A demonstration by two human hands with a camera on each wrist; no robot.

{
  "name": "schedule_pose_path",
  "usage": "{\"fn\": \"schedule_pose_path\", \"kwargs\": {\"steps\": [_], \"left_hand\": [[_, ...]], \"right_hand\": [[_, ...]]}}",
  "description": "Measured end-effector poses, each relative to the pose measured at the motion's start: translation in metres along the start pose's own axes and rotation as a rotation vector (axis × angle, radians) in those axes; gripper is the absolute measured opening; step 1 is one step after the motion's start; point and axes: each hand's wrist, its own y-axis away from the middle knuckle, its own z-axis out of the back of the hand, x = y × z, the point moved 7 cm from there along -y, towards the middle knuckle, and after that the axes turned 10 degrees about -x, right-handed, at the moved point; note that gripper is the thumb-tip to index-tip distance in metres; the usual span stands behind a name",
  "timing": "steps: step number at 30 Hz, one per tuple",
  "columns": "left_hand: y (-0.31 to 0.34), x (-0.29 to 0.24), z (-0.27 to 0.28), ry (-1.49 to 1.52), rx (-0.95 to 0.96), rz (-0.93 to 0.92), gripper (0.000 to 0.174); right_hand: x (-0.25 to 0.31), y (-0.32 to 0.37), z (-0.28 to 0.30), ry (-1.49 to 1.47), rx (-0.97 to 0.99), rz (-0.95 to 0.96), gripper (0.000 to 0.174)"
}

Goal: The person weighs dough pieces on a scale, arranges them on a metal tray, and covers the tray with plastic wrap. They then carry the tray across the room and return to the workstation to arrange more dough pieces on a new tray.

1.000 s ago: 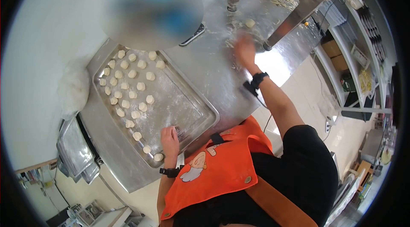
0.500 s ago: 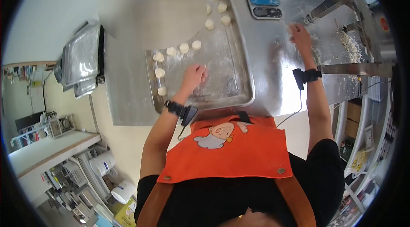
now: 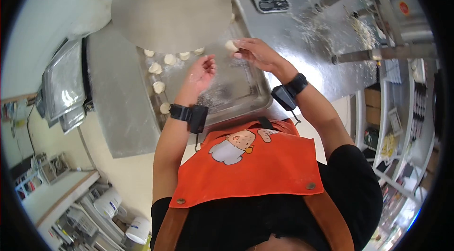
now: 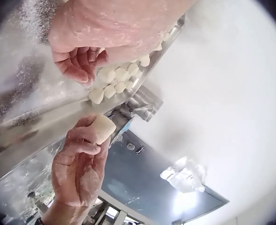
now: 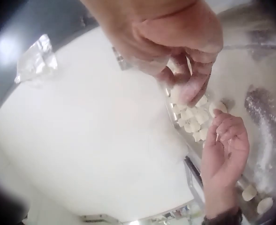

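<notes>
My head view: the right hand (image 3: 259, 55) pinches a pale, stubby, rounded dough piece (image 3: 231, 46) above the flour-dusted rectangular metal tray (image 3: 231, 85), its grip parted by the piece's thickness. The piece juts toward the left; I cannot tell its long axis. The left hand (image 3: 201, 75), fingers loosely curled, visibly holds nothing.

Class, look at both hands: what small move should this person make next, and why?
Probably lower the right hand and set its dough piece on the bare part of the metal tray. The right hand pinches that piece above the surface, other dough pieces already sit on the tray, and there is open room beside them.
</notes>
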Motion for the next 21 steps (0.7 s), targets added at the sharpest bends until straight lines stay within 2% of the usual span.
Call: {"fn": "schedule_pose_path", "kwargs": {"steps": [3,5,7,8,11,14,17,21], "left_hand": [[-0.008,-0.010,0.003,-0.402,0.072,-0.307,0.019],[0.013,-0.022,-0.010,-0.880,0.056,-0.597,0.017],[0.063,-0.042,-0.049,-1.544,-0.073,-0.936,0.016],[0.069,-0.039,-0.050,-1.517,-0.074,-0.890,0.016],[0.069,-0.034,-0.044,-1.440,-0.060,-0.775,0.015],[0.054,-0.026,-0.034,-1.396,0.001,-0.713,0.015],[0.050,-0.027,-0.033,-1.389,0.031,-0.696,0.015],[0.046,-0.023,-0.032,-1.390,0.052,-0.736,0.015]], "right_hand": [[-0.011,-0.005,0.008,-0.127,-0.064,-0.084,0.034],[-0.018,-0.011,0.005,-0.131,-0.119,-0.106,0.036],[-0.019,-0.007,0.002,0.010,-0.143,-0.082,0.034],[-0.019,-0.006,-0.001,0.083,-0.147,-0.070,0.034],[0.012,-0.001,-0.008,0.855,-0.231,0.276,0.030],[0.025,-0.007,-0.028,1.162,-0.224,0.603,0.032],[0.023,-0.022,-0.047,1.259,-0.238,0.770,0.031],[-0.005,-0.064,-0.067,1.616,-0.232,0.816,0.035]]}}
